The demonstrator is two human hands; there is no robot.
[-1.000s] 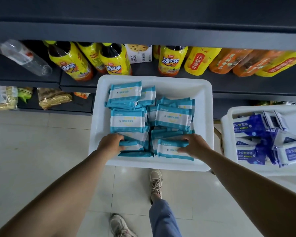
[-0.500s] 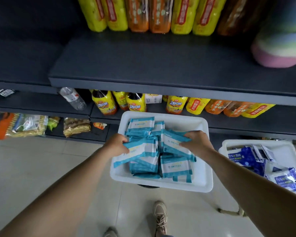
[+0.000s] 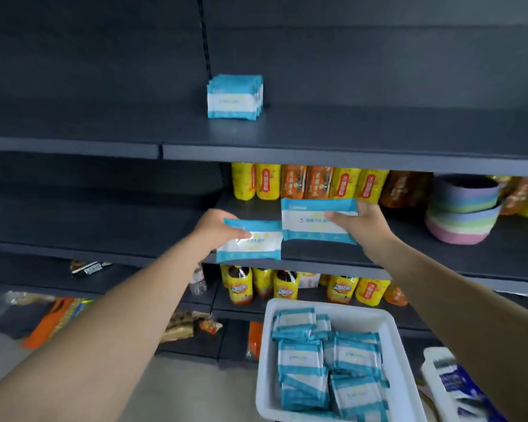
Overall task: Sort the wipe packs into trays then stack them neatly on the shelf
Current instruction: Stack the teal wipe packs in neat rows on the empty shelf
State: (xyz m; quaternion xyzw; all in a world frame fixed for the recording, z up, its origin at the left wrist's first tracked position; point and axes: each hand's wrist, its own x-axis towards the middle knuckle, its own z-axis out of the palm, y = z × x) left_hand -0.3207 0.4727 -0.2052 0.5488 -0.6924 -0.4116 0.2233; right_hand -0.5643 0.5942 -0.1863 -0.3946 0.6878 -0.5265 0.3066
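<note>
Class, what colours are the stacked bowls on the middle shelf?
Pastel bands on the stacked bowls: purple, blue, green, pink; head view.

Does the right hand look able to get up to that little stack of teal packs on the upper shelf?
Probably yes. The shelf around the stack of teal packs is open at the front, with nothing between. But the right hand grips a teal pack, so it could add to the stack, not grab it.

1. Yellow and orange drink bottles (image 3: 305, 181) stand in a row on the middle shelf level.
2. Pastel bowls (image 3: 462, 208) sit stacked just beside them.
3. Snack packets (image 3: 177, 325) lie low down.
</note>
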